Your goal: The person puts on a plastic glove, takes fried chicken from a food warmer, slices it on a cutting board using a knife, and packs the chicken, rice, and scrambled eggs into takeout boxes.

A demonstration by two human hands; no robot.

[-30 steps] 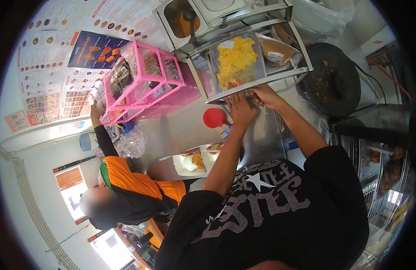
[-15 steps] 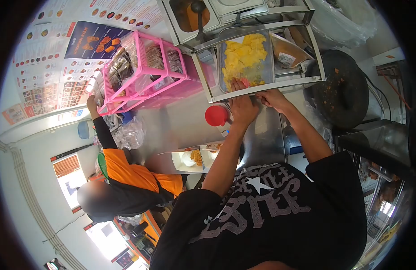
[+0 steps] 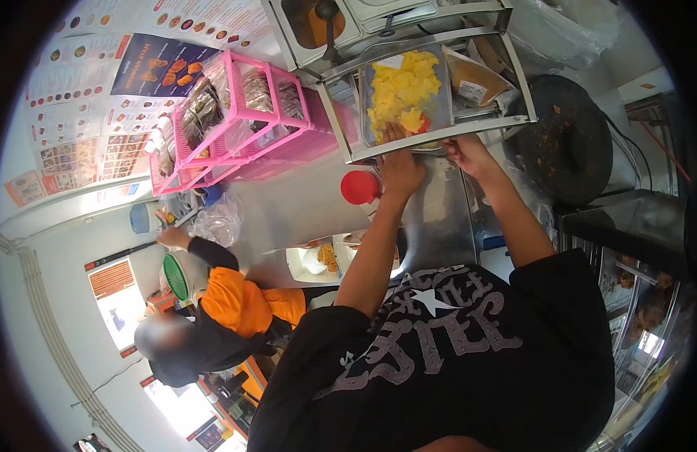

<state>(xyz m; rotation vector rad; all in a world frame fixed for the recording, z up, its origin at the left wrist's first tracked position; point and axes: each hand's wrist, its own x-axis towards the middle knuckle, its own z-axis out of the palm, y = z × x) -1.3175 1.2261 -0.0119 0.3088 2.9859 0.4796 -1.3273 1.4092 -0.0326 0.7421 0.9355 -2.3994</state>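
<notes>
A clear tub (image 3: 448, 94) with yellow scrambled-egg-like food (image 3: 403, 87) sits in the metal frame. My left hand (image 3: 400, 169) reaches over the front rail into the tub, fingers stretched out against the near end of the food. Beside its fingertips is a red scoop (image 3: 424, 125) with a yellow lump on it. At the rail to the right, my right hand (image 3: 471, 156) has its fingers pinched together, in line with the scoop; the rail hides the handle between them. A red cup (image 3: 359, 187) stands on the counter left of my left forearm.
The metal rail (image 3: 446, 143) crosses in front of the tub. A brown packet (image 3: 472, 81) lies right of it, and a dark round stone mortar (image 3: 563, 143) stands farther right. Pink baskets (image 3: 247, 120) are at left. Below them, an orange-sleeved co-worker (image 3: 239, 305) stands near open food boxes (image 3: 311, 260).
The red scoop has shifted right and deeper into the tub, now bearing a yellow lump. My right hand has moved slightly up and right. The co-worker's arm has come down from the baskets.
</notes>
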